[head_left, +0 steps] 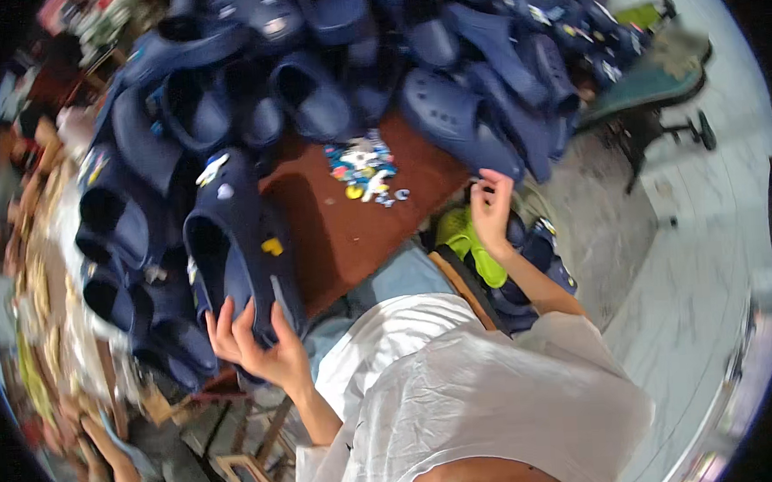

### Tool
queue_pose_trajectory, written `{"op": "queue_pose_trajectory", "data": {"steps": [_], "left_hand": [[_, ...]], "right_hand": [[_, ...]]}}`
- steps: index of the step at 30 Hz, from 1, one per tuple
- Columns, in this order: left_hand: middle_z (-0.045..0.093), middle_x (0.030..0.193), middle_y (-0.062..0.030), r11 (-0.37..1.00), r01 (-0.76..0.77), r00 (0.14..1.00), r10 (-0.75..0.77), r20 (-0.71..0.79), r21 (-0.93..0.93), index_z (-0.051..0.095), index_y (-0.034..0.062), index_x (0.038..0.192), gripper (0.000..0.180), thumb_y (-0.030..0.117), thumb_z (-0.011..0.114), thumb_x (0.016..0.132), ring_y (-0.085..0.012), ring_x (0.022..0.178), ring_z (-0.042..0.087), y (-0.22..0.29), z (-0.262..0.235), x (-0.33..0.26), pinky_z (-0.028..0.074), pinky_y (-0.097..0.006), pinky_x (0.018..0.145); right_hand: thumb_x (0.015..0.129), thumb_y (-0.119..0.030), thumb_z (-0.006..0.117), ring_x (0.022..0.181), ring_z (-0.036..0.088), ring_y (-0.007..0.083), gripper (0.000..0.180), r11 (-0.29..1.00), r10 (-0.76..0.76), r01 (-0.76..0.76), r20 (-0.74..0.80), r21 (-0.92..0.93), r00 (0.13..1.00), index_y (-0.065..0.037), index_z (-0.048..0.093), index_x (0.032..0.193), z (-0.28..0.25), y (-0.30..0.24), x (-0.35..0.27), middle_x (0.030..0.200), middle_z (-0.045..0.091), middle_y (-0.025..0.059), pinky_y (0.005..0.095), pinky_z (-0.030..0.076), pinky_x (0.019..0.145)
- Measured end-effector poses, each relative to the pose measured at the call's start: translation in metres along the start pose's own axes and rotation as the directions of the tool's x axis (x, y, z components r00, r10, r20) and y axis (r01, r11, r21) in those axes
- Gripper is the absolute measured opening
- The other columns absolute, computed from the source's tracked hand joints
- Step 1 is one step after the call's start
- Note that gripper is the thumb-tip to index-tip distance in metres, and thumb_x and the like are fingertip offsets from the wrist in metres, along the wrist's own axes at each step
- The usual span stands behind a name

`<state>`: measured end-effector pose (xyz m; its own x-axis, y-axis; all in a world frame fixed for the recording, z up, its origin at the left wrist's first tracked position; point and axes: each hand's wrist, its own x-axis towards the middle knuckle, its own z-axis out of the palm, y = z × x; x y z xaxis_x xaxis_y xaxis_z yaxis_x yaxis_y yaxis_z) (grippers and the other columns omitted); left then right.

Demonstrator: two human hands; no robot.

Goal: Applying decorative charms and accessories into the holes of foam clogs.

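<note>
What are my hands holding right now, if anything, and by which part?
Your left hand is at the heel end of a charm-decorated navy clog; whether it grips it cannot be told. Your right hand shows no visible object in its fingers.

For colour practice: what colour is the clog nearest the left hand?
Dark blue clog, clearest in the head view.

Small charms (pixel 364 163) lay heaped on the tabletop (pixel 316 245), with clogs (pixel 313 96) crowded along its far and left sides. The left hand (pixel 260 344) was at the near end of a left-hand clog (pixel 239 231); the right hand (pixel 492 209) was by the right corner, above lower-lying footwear (pixel 464 237).
</note>
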<state>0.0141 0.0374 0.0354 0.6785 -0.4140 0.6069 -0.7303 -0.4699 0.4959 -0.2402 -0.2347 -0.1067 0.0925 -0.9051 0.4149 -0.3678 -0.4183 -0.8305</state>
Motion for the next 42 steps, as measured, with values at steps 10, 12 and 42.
{"op": "queue_pose_trajectory", "data": {"steps": [10, 12, 42], "left_hand": [[0.057, 0.124, -0.0137, 0.964, 0.062, 0.973, -0.001, 0.231, -0.258, 0.064, 0.0040, 0.098, 0.025, 0.010, 0.077, 0.077, -0.0394, 0.134, 0.038, 0.032, 0.005, -0.084, 0.028, -0.053, 0.108], [0.056, 0.124, -0.0126, 0.967, 0.092, 0.956, -0.019, 0.292, -0.237, 0.064, 0.0050, 0.097, 0.027, 0.007, 0.078, 0.074, -0.0423, 0.132, 0.036, 0.032, 0.007, -0.090, 0.028, -0.057, 0.106], [0.056, 0.120, -0.0161, 0.777, -0.122, 0.928, 0.311, 0.207, -0.618, 0.061, 0.0039, 0.113, 0.041, 0.007, 0.074, 0.074, -0.0346, 0.115, 0.049, 0.094, 0.091, -0.075, 0.037, -0.045, 0.099]], "right_hand": [[0.095, -0.045, 0.059, 0.121, 0.052, 0.0302, 0.064, 0.661, 0.711, -0.516, -0.237, 0.544, 0.661, 0.000, 0.045, 0.137, -0.137, 0.157, 0.117, 0.134, 0.051, 0.0206, 0.0407, 0.041, 0.104], [0.094, -0.048, 0.059, 0.120, 0.056, 0.0294, 0.067, 0.186, 0.631, -0.569, 0.347, 0.801, 0.694, -0.001, 0.045, 0.139, -0.148, 0.199, 0.134, 0.135, 0.053, 0.0198, 0.0400, 0.044, 0.103], [0.087, -0.010, 0.072, 0.122, 0.048, 0.0305, 0.053, 0.952, 0.280, -0.296, -0.624, 0.081, 0.729, -0.001, 0.043, 0.131, -0.051, 0.093, 0.116, 0.132, 0.048, 0.0195, 0.0367, 0.034, 0.107]]}}
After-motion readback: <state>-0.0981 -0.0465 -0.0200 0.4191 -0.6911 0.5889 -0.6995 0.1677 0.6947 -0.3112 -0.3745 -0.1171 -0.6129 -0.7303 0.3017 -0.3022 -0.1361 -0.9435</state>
